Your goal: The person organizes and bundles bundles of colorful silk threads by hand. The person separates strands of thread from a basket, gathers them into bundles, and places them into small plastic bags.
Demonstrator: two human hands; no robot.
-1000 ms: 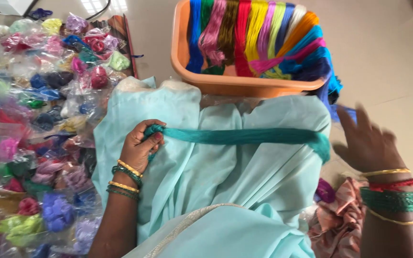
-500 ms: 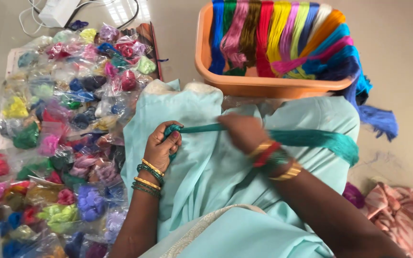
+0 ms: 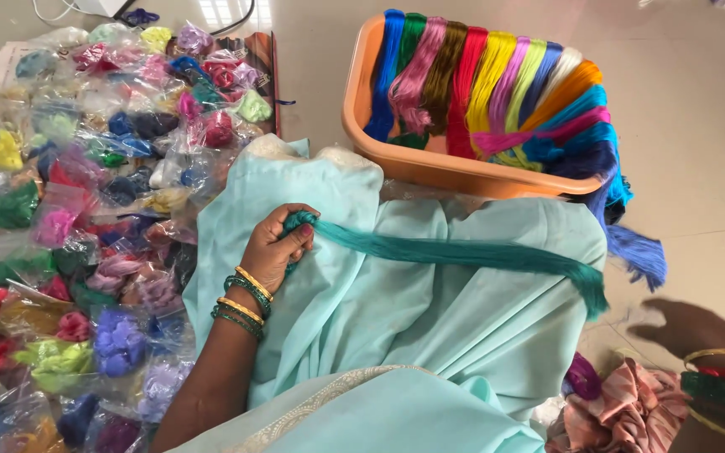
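Note:
My left hand (image 3: 277,248) is closed around one end of a long teal bundle of thread (image 3: 463,252) that lies stretched across pale blue-green cloth (image 3: 430,335) over my lap. Green and gold bangles sit on that wrist. My right hand (image 3: 688,329), blurred, is at the lower right over the floor, away from the thread's frayed end, and holds nothing that I can see. It also wears bangles in gold, red and green.
An orange plastic tub (image 3: 455,172) filled with thread skeins in many colours stands beyond my lap. Several clear bags of coloured thread (image 3: 86,193) cover the floor on the left. A crumpled pink cloth (image 3: 631,411) lies at the lower right.
My right hand has left the thread near the left hand and swung out to the lower right. The teal bundle now lies flat across the cloth.

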